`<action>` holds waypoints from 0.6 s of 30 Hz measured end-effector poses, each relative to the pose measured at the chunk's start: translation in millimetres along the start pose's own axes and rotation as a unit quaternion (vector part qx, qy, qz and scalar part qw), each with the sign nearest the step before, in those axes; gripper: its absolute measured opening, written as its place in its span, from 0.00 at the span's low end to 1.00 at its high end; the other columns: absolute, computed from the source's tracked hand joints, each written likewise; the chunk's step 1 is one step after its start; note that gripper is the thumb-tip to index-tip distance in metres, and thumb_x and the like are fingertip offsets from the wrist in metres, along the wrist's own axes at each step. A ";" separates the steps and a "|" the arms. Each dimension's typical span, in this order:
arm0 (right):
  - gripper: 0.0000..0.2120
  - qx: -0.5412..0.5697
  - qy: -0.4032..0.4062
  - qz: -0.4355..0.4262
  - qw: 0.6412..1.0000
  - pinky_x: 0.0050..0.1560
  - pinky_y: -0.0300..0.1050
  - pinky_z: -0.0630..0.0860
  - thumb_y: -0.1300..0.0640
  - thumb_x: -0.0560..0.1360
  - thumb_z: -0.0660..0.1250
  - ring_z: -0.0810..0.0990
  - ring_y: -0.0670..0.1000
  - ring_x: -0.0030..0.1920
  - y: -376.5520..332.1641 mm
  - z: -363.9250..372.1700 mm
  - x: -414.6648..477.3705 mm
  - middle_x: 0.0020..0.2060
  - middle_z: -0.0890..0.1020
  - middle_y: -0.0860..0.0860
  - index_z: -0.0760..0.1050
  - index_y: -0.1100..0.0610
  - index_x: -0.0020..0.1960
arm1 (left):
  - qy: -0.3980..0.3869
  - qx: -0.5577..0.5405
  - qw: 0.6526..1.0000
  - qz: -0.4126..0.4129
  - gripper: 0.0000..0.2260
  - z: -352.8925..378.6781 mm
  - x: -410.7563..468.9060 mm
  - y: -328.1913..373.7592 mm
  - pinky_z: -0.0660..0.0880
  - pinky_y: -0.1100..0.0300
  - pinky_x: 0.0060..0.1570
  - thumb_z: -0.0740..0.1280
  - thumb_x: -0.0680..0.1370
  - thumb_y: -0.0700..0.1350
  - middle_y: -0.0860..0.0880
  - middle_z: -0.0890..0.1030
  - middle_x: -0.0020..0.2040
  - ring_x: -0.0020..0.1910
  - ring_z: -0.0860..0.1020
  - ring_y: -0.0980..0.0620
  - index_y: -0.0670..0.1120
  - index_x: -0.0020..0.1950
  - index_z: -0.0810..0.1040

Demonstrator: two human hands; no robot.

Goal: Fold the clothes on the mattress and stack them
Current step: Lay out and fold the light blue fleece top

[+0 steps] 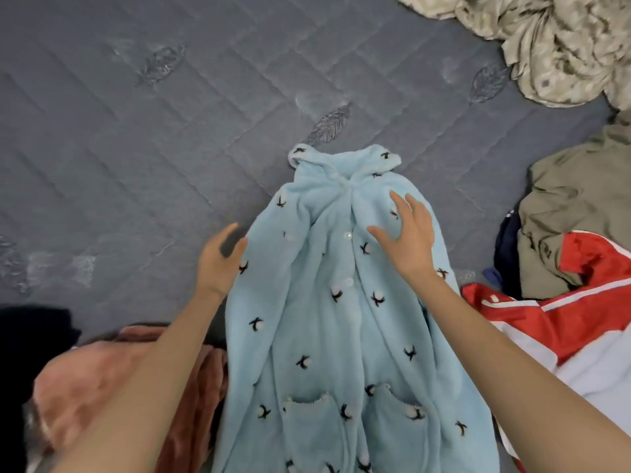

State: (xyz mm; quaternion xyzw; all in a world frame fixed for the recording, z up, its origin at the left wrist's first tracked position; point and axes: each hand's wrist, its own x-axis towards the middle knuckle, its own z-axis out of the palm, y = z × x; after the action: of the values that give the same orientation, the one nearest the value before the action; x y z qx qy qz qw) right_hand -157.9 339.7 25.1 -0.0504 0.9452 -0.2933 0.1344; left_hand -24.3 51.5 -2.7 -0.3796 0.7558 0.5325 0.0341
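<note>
A light blue fleece top [341, 319] with small black-and-white flower marks, buttons and two front pockets lies lengthwise on the grey quilted mattress [136, 148], collar away from me. My left hand [220, 259] is at the top's left edge with its fingers loosely bent and nothing in its grasp. My right hand [406, 235] lies spread on the upper right chest, fingers straight.
A red, white and grey jacket [553, 319] and an olive garment [573, 213] are piled at the right. A pink-brown fleece piece [102, 380] and a black garment [30, 336] lie at the lower left. A beige patterned blanket [553, 39] is bunched at the top right.
</note>
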 end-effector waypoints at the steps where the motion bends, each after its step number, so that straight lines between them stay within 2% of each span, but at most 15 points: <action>1: 0.34 -0.008 -0.013 -0.010 1.000 0.76 0.54 0.52 0.46 0.75 0.71 0.56 0.57 0.77 -2.4 7.4 0.8 0.76 0.61 0.57 0.62 0.52 0.77 | 0.004 0.011 1.000 0.000 0.20 -2.2 -2.9 -6.2 0.67 0.57 0.68 0.67 0.79 0.46 0.50 0.72 0.70 0.67 0.70 0.55 0.46 0.71 0.72; 3: 0.34 -0.020 -0.035 -0.036 0.999 0.77 0.54 0.52 0.46 0.75 0.71 0.55 0.58 0.78 -9.7 22.3 2.7 0.76 0.61 0.57 0.62 0.52 0.77 | 0.006 0.021 1.000 -0.007 0.19 -5.3 -8.0 -15.8 0.68 0.70 0.59 0.67 0.79 0.47 0.54 0.74 0.66 0.62 0.71 0.61 0.47 0.70 0.73; 4: 0.34 -0.025 -0.046 -0.051 0.997 0.77 0.54 0.52 0.46 0.75 0.71 0.55 0.58 0.78 -14.4 30.0 3.0 0.76 0.61 0.57 0.62 0.52 0.77 | 0.005 0.025 1.000 -0.013 0.17 -5.8 -10.6 -20.0 0.68 0.74 0.53 0.67 0.79 0.48 0.56 0.75 0.63 0.60 0.72 0.61 0.47 0.68 0.75; 6: 0.33 -0.030 -0.068 -0.090 0.993 0.77 0.55 0.52 0.46 0.75 0.71 0.55 0.59 0.78 -25.7 46.2 2.4 0.76 0.61 0.57 0.63 0.52 0.76 | 0.007 0.039 0.999 -0.033 0.13 -5.2 -14.4 -31.7 0.69 0.71 0.49 0.66 0.80 0.47 0.55 0.78 0.56 0.58 0.75 0.54 0.48 0.64 0.76; 8: 0.32 -0.029 -0.093 -0.138 0.986 0.77 0.54 0.52 0.48 0.76 0.71 0.56 0.60 0.77 -38.8 62.9 2.1 0.76 0.63 0.58 0.65 0.53 0.75 | 0.004 0.052 0.996 -0.072 0.17 -4.7 -17.1 -43.6 0.68 0.64 0.51 0.65 0.80 0.46 0.48 0.79 0.55 0.57 0.76 0.49 0.45 0.69 0.72; 10: 0.30 -0.031 -0.122 -0.182 0.975 0.77 0.54 0.52 0.49 0.76 0.71 0.58 0.60 0.77 -51.8 79.5 1.9 0.75 0.65 0.57 0.67 0.54 0.75 | -0.018 0.085 0.990 -0.106 0.16 -3.7 -18.9 -54.4 0.66 0.63 0.47 0.64 0.80 0.47 0.47 0.79 0.50 0.53 0.76 0.47 0.44 0.66 0.73; 12: 0.29 -0.028 -0.153 -0.213 0.965 0.77 0.53 0.52 0.50 0.77 0.70 0.57 0.60 0.77 -63.9 95.3 1.4 0.75 0.65 0.57 0.67 0.55 0.74 | -0.039 0.133 0.985 -0.102 0.06 -0.2 -21.0 -64.8 0.64 0.62 0.41 0.65 0.79 0.47 0.49 0.77 0.42 0.46 0.75 0.48 0.46 0.52 0.75; 14: 0.27 -0.034 -0.178 -0.239 0.954 0.77 0.52 0.51 0.50 0.78 0.69 0.56 0.59 0.78 -74.5 109.9 1.2 0.75 0.65 0.56 0.67 0.54 0.74 | -0.022 0.143 0.986 -0.080 0.09 3.2 -24.3 -69.5 0.62 0.65 0.33 0.66 0.79 0.46 0.52 0.73 0.34 0.38 0.72 0.51 0.46 0.41 0.72; 16: 0.27 -0.052 -0.202 -0.264 0.942 0.77 0.52 0.48 0.49 0.78 0.67 0.54 0.58 0.78 -84.5 122.2 0.8 0.75 0.65 0.54 0.66 0.53 0.75 | 0.008 0.103 0.993 -0.051 0.13 5.5 -28.8 -71.2 0.63 0.68 0.31 0.65 0.79 0.45 0.53 0.68 0.31 0.33 0.67 0.56 0.48 0.36 0.67; 18: 0.27 -0.063 -0.220 -0.286 0.930 0.77 0.53 0.46 0.49 0.79 0.66 0.53 0.57 0.79 -94.7 132.5 1.0 0.76 0.64 0.53 0.65 0.52 0.75 | 0.035 0.043 0.998 -0.026 0.14 6.2 -33.0 -69.0 0.62 0.66 0.31 0.62 0.81 0.44 0.53 0.66 0.31 0.30 0.64 0.58 0.49 0.37 0.63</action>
State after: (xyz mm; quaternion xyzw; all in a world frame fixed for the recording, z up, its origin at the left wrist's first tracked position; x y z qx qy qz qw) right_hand -119.7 189.9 -26.3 -0.3904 0.8541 -0.2404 0.2457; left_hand 39.0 64.4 -44.0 -0.4153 0.7688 0.4849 0.0378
